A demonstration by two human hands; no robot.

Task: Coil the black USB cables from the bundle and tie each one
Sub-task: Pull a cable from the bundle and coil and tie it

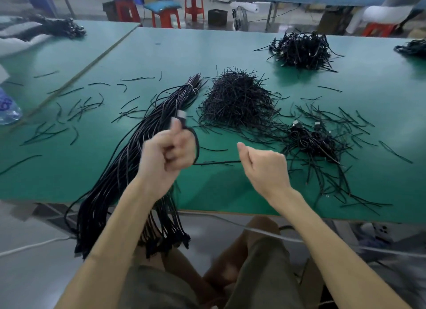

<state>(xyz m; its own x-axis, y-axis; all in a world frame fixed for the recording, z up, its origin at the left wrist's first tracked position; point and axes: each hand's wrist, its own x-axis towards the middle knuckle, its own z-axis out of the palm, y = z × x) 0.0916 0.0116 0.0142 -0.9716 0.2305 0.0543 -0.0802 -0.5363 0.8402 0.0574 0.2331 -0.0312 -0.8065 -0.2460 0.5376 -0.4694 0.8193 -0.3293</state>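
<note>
Your left hand [168, 154] is curled tight around one black cable [216, 162], thumb pressed up along it, and the cable's USB plug [182, 114] sticks out above your fist, blurred. From that fist the cable bends in a loop round the right side of your knuckles and then runs level across to your right hand [265, 168], whose fingers are curled in on the cable's far stretch with the thumb raised above it; the exact pinch point is hidden by the fingers. Both hands are held above the near part of the green table [230, 193]. Under your left forearm lies the bundle [129, 161] of long black USB cables, bound with pale ties at its far end and hanging over the table's near edge. Beyond your hands sits a heap of black twist ties [237, 101], and to its right a small cluster of coiled cables [315, 140] among loose ties. A larger heap of coiled cables [302, 50] rests farther back. A water bottle [8, 108] stands at the left edge.
</note>
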